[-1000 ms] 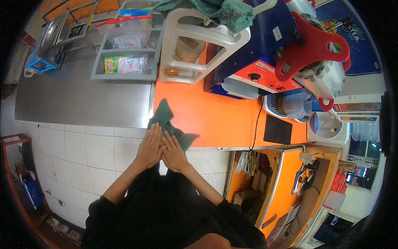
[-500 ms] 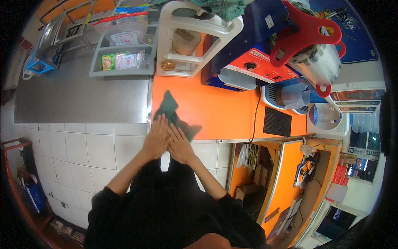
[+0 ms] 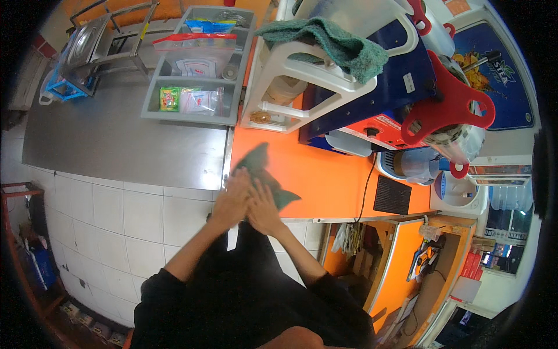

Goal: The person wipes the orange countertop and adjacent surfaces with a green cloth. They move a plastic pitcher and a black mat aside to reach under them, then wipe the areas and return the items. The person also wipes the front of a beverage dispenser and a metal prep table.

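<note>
A dark green cloth (image 3: 254, 160) lies crumpled on the orange counter (image 3: 322, 180), close to its front left corner. My left hand (image 3: 231, 198) rests flat on the near part of the cloth, fingers stretched forward and slightly blurred. Beside it, my right hand (image 3: 263, 205) also lies flat on the cloth with its fingers extended. The two hands touch along their inner sides. Cloth pokes out ahead of the fingers and to the right of them; the part under my palms is hidden.
A steel table (image 3: 128, 151) adjoins on the left, bearing a grey divided tray (image 3: 192, 121) with packets. Behind the cloth stand a white plastic rack (image 3: 317, 96) with a green towel (image 3: 331, 43) and a blue-and-red machine (image 3: 372, 131). A black mat (image 3: 392, 195) lies right, past a cable (image 3: 366, 189).
The whole view has shifted, so the counter and rack appear lower and further right. Both hands stay on the cloth, whose far part now looks wider and leans more to the right.
</note>
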Tool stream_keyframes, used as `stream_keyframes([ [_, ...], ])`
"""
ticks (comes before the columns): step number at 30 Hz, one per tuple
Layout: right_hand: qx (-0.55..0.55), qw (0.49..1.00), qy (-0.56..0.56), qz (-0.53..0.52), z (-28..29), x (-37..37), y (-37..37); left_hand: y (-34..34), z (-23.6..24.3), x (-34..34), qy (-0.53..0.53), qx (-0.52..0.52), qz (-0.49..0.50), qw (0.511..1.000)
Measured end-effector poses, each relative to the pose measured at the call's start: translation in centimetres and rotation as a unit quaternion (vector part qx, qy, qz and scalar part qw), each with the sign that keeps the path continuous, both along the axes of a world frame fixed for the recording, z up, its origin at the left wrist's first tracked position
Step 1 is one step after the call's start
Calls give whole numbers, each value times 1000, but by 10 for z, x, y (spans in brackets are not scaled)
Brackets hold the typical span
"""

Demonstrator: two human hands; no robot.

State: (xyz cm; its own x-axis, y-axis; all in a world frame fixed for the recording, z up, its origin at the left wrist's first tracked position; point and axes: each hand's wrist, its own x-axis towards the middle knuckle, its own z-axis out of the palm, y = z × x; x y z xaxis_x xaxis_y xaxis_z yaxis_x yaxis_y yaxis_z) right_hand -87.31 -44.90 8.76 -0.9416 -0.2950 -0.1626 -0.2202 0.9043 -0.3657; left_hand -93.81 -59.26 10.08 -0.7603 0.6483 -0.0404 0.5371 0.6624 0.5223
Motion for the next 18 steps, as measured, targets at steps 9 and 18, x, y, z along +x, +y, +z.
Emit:
stream_keyframes([
  [9, 3, 992, 122, 37, -20, -93, 47, 37, -37, -90, 114, -44, -23, 992],
  [18, 32, 984, 62, -163, -19, -15, 122, 159, -15, -49, 53, -96, -133, 985],
])
